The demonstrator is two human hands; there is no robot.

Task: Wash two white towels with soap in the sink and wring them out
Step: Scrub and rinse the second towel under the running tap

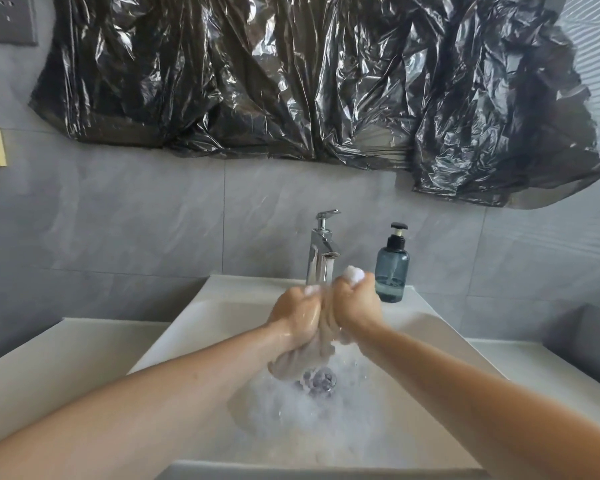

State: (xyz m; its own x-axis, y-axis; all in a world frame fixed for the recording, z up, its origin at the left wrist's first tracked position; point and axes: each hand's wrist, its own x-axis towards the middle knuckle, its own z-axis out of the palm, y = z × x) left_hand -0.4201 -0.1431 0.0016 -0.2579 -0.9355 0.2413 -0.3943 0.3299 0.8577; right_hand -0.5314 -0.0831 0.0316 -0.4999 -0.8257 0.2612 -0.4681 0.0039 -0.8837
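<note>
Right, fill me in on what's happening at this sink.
A person is wringing a wet white towel over the sink. The left hand and right hand both grip it, held close together just in front of the tap, and the twisted cloth hangs down toward the drain. Suds cover the basin floor. A soap bottle stands on the rim to the right of the tap. Only one towel is in view.

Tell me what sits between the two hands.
In the head view, the left hand and right hand both grip a twisted white towel between them.
</note>
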